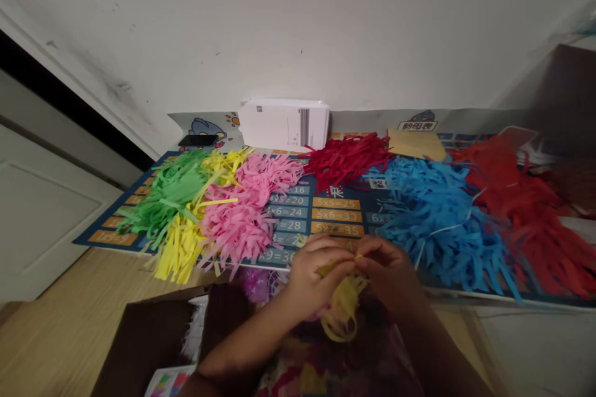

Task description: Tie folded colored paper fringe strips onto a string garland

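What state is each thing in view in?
Left hand: closed, fingertips pinching
Right hand: closed, fingertips meeting the left's
Yellow strips in the hands: gathered, ends dangling in loops
Green strips, pink strips, blue strips: loosely heaped
White box: upright by the wall
Times-table sheet: spread out, partly covered
Brown box: open, holding things

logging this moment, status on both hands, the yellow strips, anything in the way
Left hand and right hand close together, pinching yellow strips. Strips hang looped below. Blue fringe near right hand, nothing seen blocking.
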{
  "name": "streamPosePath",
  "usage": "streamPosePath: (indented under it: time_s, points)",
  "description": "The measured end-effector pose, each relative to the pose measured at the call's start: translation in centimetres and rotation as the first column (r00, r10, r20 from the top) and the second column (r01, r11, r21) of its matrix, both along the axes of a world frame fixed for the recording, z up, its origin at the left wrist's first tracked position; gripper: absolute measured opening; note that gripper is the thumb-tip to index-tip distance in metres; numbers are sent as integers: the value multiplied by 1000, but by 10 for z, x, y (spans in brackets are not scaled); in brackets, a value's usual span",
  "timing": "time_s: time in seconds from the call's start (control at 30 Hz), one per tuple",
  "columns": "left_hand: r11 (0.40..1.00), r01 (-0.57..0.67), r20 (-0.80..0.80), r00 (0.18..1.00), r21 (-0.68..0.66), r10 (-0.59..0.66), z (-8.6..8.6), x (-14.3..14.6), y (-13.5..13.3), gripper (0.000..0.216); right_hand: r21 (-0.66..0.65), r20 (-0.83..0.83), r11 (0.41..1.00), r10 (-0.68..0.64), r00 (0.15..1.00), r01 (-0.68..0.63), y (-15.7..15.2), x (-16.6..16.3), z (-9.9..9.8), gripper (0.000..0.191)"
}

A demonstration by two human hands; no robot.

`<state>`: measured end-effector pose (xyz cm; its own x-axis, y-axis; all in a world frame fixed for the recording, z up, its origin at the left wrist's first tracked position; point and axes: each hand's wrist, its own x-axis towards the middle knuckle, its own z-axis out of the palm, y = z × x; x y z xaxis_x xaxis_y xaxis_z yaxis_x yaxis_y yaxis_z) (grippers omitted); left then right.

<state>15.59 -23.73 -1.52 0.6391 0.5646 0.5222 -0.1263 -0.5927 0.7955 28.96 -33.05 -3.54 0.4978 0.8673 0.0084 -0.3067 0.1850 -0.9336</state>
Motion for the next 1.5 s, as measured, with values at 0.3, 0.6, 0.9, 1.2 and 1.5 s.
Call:
streamPosePath:
  time_s: [0.3, 0.6, 0.9, 1.2, 1.5]
  points:
    - [740, 11, 43, 999, -673, 24, -11, 5, 20, 22, -439, 888, 793, 312, 338, 423, 56, 120, 19, 24]
    - [462, 131, 147, 989, -877, -2, -17, 20, 33, 46, -564, 775, 604, 622, 109, 563, 130, 180, -4, 24]
    - [638, -45, -40, 999, -769, 22, -14, 17, 32, 43, -522, 837, 697, 531, 136, 492, 100, 149, 16, 24]
    - [841, -76, -89, 995, -535, 33, -16, 15, 18, 28, -144, 216, 981, -99, 971, 132, 26, 26, -7, 15]
    - [982, -94, -140, 988, -161, 72, -13, 14, 11, 14, -24, 105, 967, -251, 962, 254, 15, 11, -22, 10]
